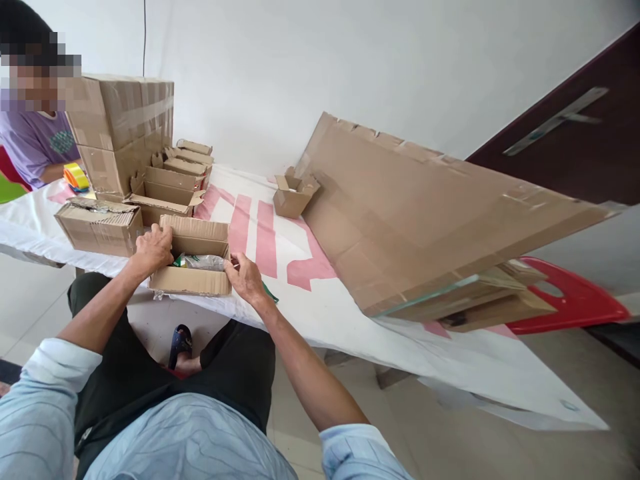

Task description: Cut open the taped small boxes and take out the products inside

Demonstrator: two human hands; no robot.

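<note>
Cardboard boxes (190, 281) crowd the pink-and-white, cloth-covered table (325, 313).

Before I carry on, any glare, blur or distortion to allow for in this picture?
Head view: light looks soft and even; pale glare streaks the clear sticky tape on the stacked brown cardboard cartons; the dark brown door slants, probably from head tilt and wide-lens stretch; the crumpled clear plastic packet is too soft for fine detail.

The far-left person (35, 143) is cut off and partly blurred; the far-right door (555, 160) is cut off too. The near open box (190, 281) partly hides its bag (206, 262).
</note>
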